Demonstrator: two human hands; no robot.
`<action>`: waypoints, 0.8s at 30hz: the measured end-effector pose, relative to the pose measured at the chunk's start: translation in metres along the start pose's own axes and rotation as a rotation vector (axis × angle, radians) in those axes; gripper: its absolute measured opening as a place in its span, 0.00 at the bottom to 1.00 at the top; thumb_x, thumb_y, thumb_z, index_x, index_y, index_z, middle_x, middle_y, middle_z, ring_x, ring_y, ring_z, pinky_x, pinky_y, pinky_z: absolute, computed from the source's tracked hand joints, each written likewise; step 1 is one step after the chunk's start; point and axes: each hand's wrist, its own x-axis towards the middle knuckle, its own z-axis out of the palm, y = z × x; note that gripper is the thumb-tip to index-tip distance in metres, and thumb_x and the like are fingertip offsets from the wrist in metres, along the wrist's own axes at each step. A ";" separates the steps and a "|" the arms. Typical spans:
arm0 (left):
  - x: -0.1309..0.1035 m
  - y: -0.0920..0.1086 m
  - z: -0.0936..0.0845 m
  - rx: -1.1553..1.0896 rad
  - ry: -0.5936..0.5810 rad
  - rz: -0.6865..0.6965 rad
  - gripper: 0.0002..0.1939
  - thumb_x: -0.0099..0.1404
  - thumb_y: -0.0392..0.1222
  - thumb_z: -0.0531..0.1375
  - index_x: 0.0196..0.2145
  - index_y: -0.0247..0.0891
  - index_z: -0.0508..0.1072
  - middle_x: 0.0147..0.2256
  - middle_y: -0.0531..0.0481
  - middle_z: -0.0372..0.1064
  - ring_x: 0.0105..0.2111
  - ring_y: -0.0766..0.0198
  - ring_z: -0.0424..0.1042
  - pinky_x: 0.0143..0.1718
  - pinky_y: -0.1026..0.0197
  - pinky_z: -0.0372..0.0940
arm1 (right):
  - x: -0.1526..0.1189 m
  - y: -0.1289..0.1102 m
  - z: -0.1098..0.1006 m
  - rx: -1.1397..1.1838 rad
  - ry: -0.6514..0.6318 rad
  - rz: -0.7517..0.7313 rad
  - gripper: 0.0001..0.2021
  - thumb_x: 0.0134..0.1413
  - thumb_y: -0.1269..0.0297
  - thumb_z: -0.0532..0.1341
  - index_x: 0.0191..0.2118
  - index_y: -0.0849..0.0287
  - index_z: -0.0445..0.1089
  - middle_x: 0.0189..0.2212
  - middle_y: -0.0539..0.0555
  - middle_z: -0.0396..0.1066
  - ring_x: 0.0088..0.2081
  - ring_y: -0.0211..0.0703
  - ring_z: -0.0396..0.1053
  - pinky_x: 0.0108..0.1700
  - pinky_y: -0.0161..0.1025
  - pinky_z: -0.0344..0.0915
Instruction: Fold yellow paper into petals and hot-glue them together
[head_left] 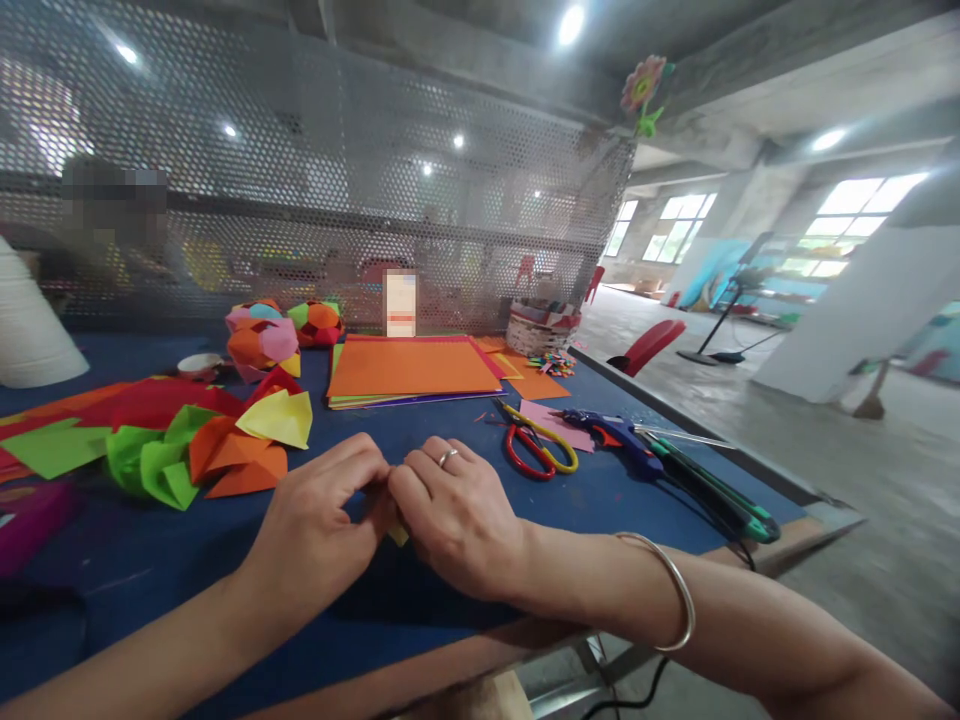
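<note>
My left hand (319, 515) and my right hand (461, 515) meet above the near part of the blue table, fingertips together. Both are closed in a pinch on a small piece of yellow paper (398, 534); my fingers hide most of it. To the left lie folded papers: a green bunch (154, 458), an orange one (238, 458) and a yellow one (279, 418). Scissors (546, 448) with red and yellow handles rest beyond my right hand. A silver bangle (679, 600) circles my right forearm.
A stack of coloured paper (416, 366) lies at the back, near a basket (543, 326). A blue glue gun (619, 432) and a long tool with a black-and-green handle (716, 495) sit at right. Paper balls (262, 340) and a white cone (34, 315) stand at left.
</note>
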 end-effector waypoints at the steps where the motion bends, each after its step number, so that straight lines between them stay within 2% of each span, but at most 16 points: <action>1: 0.002 -0.001 -0.001 -0.017 -0.004 -0.030 0.08 0.62 0.38 0.55 0.24 0.40 0.66 0.25 0.56 0.63 0.26 0.68 0.65 0.29 0.65 0.60 | 0.001 0.003 0.001 0.011 -0.010 0.025 0.10 0.62 0.74 0.52 0.32 0.60 0.67 0.26 0.54 0.67 0.30 0.45 0.61 0.33 0.41 0.54; 4: 0.012 -0.007 -0.003 -0.109 -0.009 -0.184 0.06 0.58 0.40 0.55 0.25 0.40 0.69 0.26 0.55 0.67 0.28 0.66 0.68 0.31 0.64 0.62 | 0.006 0.012 0.004 0.131 -0.045 0.153 0.09 0.65 0.72 0.53 0.34 0.60 0.68 0.29 0.54 0.71 0.33 0.44 0.65 0.36 0.40 0.57; 7: 0.021 -0.016 -0.005 -0.200 0.024 -0.410 0.09 0.55 0.46 0.57 0.26 0.39 0.72 0.26 0.54 0.70 0.28 0.64 0.69 0.31 0.62 0.62 | 0.009 0.019 0.004 0.354 -0.089 0.365 0.05 0.65 0.63 0.58 0.41 0.59 0.68 0.33 0.52 0.73 0.36 0.43 0.69 0.40 0.39 0.60; 10: 0.026 -0.026 -0.006 -0.299 0.103 -0.609 0.12 0.51 0.50 0.60 0.27 0.39 0.73 0.24 0.55 0.68 0.26 0.65 0.65 0.29 0.62 0.59 | 0.010 0.019 0.004 0.612 -0.175 0.591 0.15 0.59 0.57 0.63 0.47 0.58 0.64 0.34 0.51 0.75 0.35 0.43 0.71 0.38 0.38 0.62; 12: 0.027 -0.030 -0.006 -0.436 0.154 -0.695 0.13 0.48 0.50 0.62 0.28 0.38 0.73 0.24 0.55 0.68 0.26 0.66 0.65 0.29 0.63 0.59 | 0.010 0.019 0.005 0.751 -0.230 0.674 0.14 0.57 0.56 0.64 0.44 0.58 0.65 0.32 0.51 0.75 0.33 0.42 0.72 0.35 0.37 0.62; 14: 0.027 -0.031 -0.005 -0.576 0.170 -0.739 0.14 0.47 0.51 0.63 0.28 0.38 0.72 0.26 0.55 0.69 0.27 0.65 0.66 0.30 0.62 0.61 | 0.010 0.020 0.007 0.811 -0.210 0.716 0.09 0.57 0.59 0.63 0.36 0.58 0.65 0.30 0.50 0.74 0.31 0.40 0.71 0.33 0.36 0.62; 16: 0.026 -0.029 -0.003 -0.638 0.150 -0.749 0.15 0.46 0.51 0.64 0.28 0.39 0.71 0.26 0.54 0.69 0.27 0.65 0.67 0.31 0.62 0.62 | 0.010 0.023 0.010 0.821 -0.135 0.723 0.06 0.56 0.64 0.61 0.31 0.58 0.64 0.28 0.49 0.73 0.30 0.38 0.69 0.32 0.34 0.61; 19: 0.025 -0.024 0.000 -0.632 0.096 -0.756 0.14 0.45 0.48 0.65 0.27 0.38 0.71 0.23 0.56 0.66 0.24 0.67 0.64 0.27 0.64 0.59 | 0.008 0.031 0.017 0.820 -0.032 0.703 0.01 0.55 0.69 0.58 0.34 0.58 0.64 0.27 0.47 0.71 0.30 0.37 0.69 0.33 0.33 0.61; 21: 0.023 -0.021 0.002 -0.648 0.021 -0.765 0.14 0.44 0.47 0.65 0.28 0.37 0.71 0.23 0.57 0.66 0.24 0.68 0.64 0.27 0.64 0.59 | 0.006 0.036 0.021 0.803 0.000 0.681 0.01 0.54 0.70 0.57 0.34 0.57 0.64 0.27 0.47 0.70 0.29 0.37 0.68 0.32 0.33 0.60; 24: 0.021 -0.018 0.004 -0.659 -0.025 -0.703 0.18 0.45 0.47 0.66 0.33 0.37 0.71 0.31 0.53 0.71 0.32 0.63 0.71 0.36 0.60 0.64 | 0.004 0.039 0.025 0.750 -0.013 0.623 0.02 0.53 0.71 0.57 0.31 0.58 0.64 0.25 0.46 0.67 0.27 0.36 0.65 0.30 0.32 0.59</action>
